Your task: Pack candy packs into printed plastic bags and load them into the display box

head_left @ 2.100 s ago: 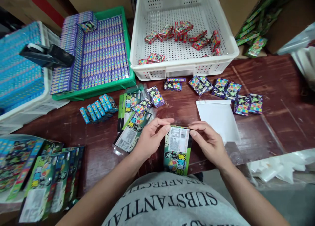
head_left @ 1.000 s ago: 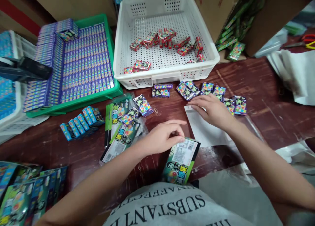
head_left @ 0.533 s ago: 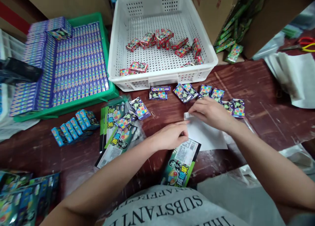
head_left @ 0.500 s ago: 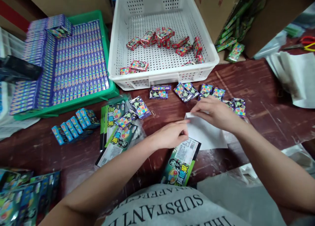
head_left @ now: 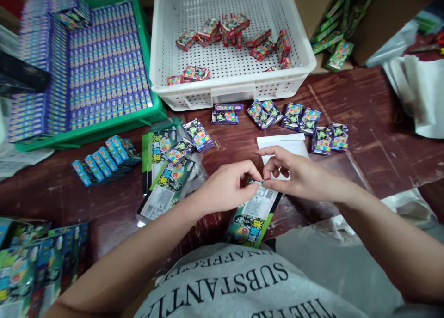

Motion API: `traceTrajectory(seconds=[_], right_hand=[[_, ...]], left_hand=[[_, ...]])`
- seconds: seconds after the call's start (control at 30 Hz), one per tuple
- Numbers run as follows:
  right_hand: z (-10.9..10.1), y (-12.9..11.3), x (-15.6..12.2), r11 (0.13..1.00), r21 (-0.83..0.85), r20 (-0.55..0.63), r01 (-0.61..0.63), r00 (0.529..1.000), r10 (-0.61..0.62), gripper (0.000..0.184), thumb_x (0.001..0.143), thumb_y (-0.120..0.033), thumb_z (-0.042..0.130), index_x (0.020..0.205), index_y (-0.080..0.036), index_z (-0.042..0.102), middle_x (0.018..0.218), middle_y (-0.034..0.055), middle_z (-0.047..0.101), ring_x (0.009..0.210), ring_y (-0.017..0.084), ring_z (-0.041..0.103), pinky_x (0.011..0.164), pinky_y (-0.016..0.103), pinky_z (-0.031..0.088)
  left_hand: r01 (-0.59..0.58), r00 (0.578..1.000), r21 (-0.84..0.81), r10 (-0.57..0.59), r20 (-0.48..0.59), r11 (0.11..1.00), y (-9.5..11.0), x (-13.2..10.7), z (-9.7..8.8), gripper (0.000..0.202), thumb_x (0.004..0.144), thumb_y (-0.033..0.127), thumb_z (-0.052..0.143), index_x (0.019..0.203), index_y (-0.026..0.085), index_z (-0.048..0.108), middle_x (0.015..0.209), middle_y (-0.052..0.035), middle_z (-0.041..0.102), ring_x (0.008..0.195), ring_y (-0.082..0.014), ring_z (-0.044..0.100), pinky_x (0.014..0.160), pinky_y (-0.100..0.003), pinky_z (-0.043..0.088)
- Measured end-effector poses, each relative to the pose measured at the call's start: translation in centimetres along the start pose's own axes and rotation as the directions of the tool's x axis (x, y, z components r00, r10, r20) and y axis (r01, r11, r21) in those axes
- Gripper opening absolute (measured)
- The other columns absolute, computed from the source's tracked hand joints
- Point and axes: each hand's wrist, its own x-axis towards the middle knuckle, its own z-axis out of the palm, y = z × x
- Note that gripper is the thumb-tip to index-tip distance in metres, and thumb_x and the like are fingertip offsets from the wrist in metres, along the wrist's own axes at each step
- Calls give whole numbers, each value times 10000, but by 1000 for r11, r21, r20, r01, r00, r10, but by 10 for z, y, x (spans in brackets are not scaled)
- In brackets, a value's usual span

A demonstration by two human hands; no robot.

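Note:
A green and black printed packet with a white barcode label lies in front of me, its lower end against my shirt. At its top edge, my left hand is closed, thumb and forefinger pinching that edge. My right hand meets it there, thumb and fingertips closed on the same edge, with the forefinger raised. Beyond the right hand lies a white paper sheet with a folded strip along its far side, partly hidden by the fingers. Small purple candy boxes lie in pairs past the paper.
A white perforated crate holds red boxes. Left of it stands a green tray packed with purple boxes. Blue boxes and more green packets lie at left. A cardboard box with green boxes stands at the right.
My right hand has left the white paper and come down to the packet's top edge. My left hand has also moved off the paper onto the packet. The view has tilted slightly downward.

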Motion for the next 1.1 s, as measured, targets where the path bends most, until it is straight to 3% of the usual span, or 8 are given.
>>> traceTrajectory(seconds=[0.23, 0.57, 0.67, 0.77, 0.83, 0.93, 1.0, 1.1], right_hand=[[42, 8, -20, 762, -628, -278, 159, 869, -410, 740, 962, -189, 624, 1579, -362, 255, 1069, 30, 720, 968, 241, 602, 879, 427, 445], [86, 9, -8, 900, -411, -415, 147, 848, -328, 857, 983, -238, 589, 1635, -325, 41, 1312, 64, 675, 1212, 271, 565, 1065, 526, 412], [98, 15, -17, 969, -186, -639, 161, 730, -244, 863, 943, -293, 644, 1619, -349, 110, 1387, 106, 568, 1298, 282, 537, 1094, 542, 434], [118, 16, -18, 971, 158, -667, 180, 744, -29, 879, 918, -350, 678, 1595, -396, 120, 1366, 106, 526, 1232, 267, 589, 1017, 508, 525], [127, 10, -11, 935, 288, -669, 206, 742, 42, 845, 916, -370, 680, 1573, -401, 149, 1310, 98, 540, 1162, 254, 617, 1004, 501, 542], [125, -3, 3, 928, 281, -709, 243, 704, 30, 813, 916, -397, 676, 1552, -393, 170, 1268, 97, 560, 1149, 255, 603, 1005, 487, 545], [116, -10, 10, 946, 230, -662, 229, 749, -20, 903, 891, -411, 706, 1569, -410, 108, 1320, 98, 548, 1152, 258, 595, 947, 450, 577], [109, -15, 18, 967, 148, -561, 205, 823, -89, 992, 871, -396, 729, 1585, -451, 43, 1414, 89, 498, 1071, 243, 624, 837, 394, 609]], left_hand=[[-21, 998, -132, 14, -58, 991, -11, -12, 0, 116, 878, 257, 636, 972, 189, 646, 927, -39, 714, 788, -151, 641, 685, -287, 498], [22, 966, -260, -87, -242, 965, -44, -57, -16, 311, 794, 328, 783, 895, 216, 511, 816, 26, 596, 723, -126, 593, 622, -254, 500], [-50, 779, -418, -226, -584, 907, -59, -95, -31, 328, 807, 283, 776, 988, 243, 505, 929, 16, 625, 807, -134, 638, 661, -249, 540], [-164, 581, -510, -335, -742, 844, -66, -130, -28, 496, 826, 274, 764, 1233, 307, 482, 1117, -23, 657, 935, -167, 673, 714, -276, 591], [-144, 613, -495, -315, -724, 857, -63, -147, -15, 641, 834, 264, 763, 1376, 356, 434, 1281, -51, 639, 1082, -207, 666, 825, -334, 611], [-35, 806, -404, -213, -553, 914, -54, -160, 3, 546, 836, 266, 772, 1333, 326, 552, 1349, -67, 628, 1209, -251, 631, 985, -419, 569], [-12, 890, -361, -155, -430, 932, -48, -159, 8, 318, 842, 290, 767, 1140, 254, 663, 1308, -84, 641, 1175, -257, 649, 978, -419, 567], [-63, 876, -367, -125, -466, 928, -44, -143, 7, 331, 866, 311, 743, 1166, 252, 615, 1324, -93, 616, 964, -181, 696, 843, -350, 599]])
